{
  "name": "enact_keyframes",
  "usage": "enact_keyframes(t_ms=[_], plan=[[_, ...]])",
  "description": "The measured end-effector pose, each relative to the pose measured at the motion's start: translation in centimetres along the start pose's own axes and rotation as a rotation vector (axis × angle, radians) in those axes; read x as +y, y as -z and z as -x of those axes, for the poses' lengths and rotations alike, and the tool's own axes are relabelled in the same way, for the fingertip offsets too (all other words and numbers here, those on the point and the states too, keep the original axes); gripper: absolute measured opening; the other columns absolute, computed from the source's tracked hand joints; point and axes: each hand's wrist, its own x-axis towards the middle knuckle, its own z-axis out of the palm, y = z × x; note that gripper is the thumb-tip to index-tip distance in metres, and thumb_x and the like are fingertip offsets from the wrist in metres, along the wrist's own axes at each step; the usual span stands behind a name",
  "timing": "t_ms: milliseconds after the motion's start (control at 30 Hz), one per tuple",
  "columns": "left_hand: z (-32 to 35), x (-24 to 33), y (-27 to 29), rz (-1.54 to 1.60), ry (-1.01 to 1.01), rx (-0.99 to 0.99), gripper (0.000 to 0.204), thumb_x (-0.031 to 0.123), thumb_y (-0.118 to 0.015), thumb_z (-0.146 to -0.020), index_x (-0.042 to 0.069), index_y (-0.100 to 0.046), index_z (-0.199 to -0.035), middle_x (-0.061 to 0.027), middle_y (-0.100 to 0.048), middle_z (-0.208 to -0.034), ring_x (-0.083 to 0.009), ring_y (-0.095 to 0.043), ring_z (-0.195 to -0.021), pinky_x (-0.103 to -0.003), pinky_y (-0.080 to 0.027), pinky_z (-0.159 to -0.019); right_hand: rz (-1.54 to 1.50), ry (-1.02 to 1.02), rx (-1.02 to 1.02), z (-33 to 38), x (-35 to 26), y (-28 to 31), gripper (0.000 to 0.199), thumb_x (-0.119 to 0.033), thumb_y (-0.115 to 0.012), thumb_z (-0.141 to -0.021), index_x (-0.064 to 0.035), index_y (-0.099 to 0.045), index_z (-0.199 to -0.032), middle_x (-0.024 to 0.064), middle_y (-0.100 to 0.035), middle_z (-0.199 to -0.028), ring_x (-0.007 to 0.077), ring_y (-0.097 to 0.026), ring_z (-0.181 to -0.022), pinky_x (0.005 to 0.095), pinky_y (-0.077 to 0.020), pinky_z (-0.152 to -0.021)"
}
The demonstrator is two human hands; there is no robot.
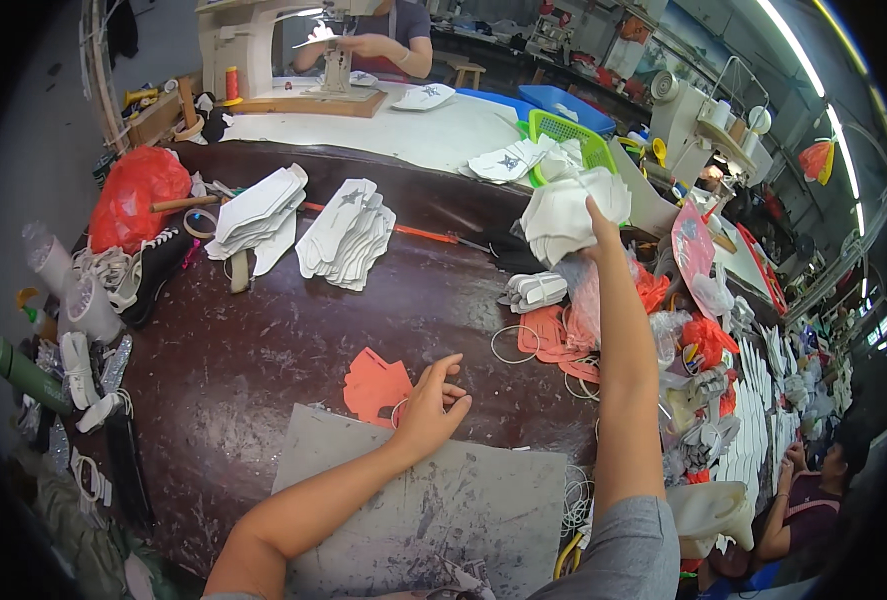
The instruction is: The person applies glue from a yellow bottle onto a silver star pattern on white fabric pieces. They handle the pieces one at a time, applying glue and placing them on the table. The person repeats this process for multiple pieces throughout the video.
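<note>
My right hand (pixel 603 230) reaches far out to the right, closed on a stack of white cut shoe pieces (pixel 571 210) held up beside the green basket. Near the middle, my left hand (pixel 433 402) has its fingers loosely bent and apart, with nothing seen in them. Next to it lies an orange-red cut template (pixel 371 385), partly behind the hand. Below my left forearm is a grey worn board (pixel 413 520). Two more stacks of white shoe pieces, a left one (pixel 260 215) and a star-marked one (pixel 348 235), lie at the far side of the dark table (pixel 223 400).
A green basket (pixel 588 145) stands at the far right. More orange-red templates (pixel 553 335) and plastic bags (pixel 698 340) lie by my right arm. Leftward are a red bag (pixel 138 195), a black shoe (pixel 158 270) and a green bottle (pixel 28 375). Across, a person works at a sewing machine (pixel 238 55).
</note>
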Motion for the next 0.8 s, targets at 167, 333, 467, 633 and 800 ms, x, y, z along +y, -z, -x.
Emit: enact_keyframes(t_ms=[167, 333, 467, 633, 800], plan=[[-0.4, 1.0, -1.9, 0.042, -0.022, -0.092, 0.059, 0.005, -0.064, -0.09, 0.006, -0.039, -0.144, -0.017, -0.049, -0.133, -0.0172, -0.063, -0.102, -0.029, -0.051, -0.082, 0.329, 0.169, 0.437, -4.0, 2.3, 8.7, 0.102, -0.037, -0.086, -0.071, 0.006, -0.029, -0.145, 0.0308, -0.044, -0.141, 0.0454, -0.054, -0.121, 0.0559, -0.0452, -0.098], [0.4, 0.6, -0.8, 0.145, -0.033, 0.059, 0.059, 0.004, -0.064, -0.088, 0.005, -0.041, -0.141, -0.0152, -0.049, -0.132, -0.0192, -0.063, -0.099, -0.03, -0.051, -0.084, 0.563, 0.21, 0.563, 3.6, 1.1, 3.9, 0.114, -0.03, -0.087, -0.065, 0.0058, -0.019, -0.149, 0.0382, -0.039, -0.142, 0.05, -0.044, -0.131, 0.0486, -0.0351, -0.112], [-3.7, 1.6, 3.1, 0.074, -0.242, 0.363, 0.053, 0.001, -0.062, -0.085, 0.001, -0.045, -0.136, -0.0149, -0.054, -0.128, -0.0209, -0.062, -0.104, -0.032, -0.049, -0.088, 0.817, 0.822, 0.651, 7.5, 0.6, 6.5, 0.098, -0.015, -0.079, -0.07, 0.0053, -0.024, -0.148, 0.0323, -0.045, -0.137, 0.0443, -0.051, -0.121, 0.0502, -0.0403, -0.104], [-21.1, -3.7, 20.1, -0.604, -0.145, 0.468, 0.05, 0.03, -0.068, -0.087, 0.002, -0.057, -0.126, -0.0246, -0.059, -0.122, -0.0392, -0.058, -0.114, -0.044, -0.046, -0.098, 0.822, 0.842, -0.156, 19.9, -4.1, 4.8, 0.077, -0.007, -0.072, -0.077, 0.0008, -0.036, -0.144, 0.0275, -0.048, -0.135, 0.0369, -0.052, -0.119, 0.0407, -0.0424, -0.101], [-28.7, -9.8, 24.3, -0.71, 0.347, 0.319, 0.081, 0.062, -0.051, -0.092, -0.009, -0.055, -0.13, -0.0332, -0.055, -0.131, -0.045, -0.055, -0.122, -0.048, -0.044, -0.102, 0.668, 0.315, -0.586, 27.1, -0.4, -0.6, 0.067, -0.021, -0.076, -0.084, -0.0024, -0.045, -0.14, 0.0212, -0.06, -0.122, 0.0235, -0.062, -0.101, 0.0366, -0.0522, -0.084]])
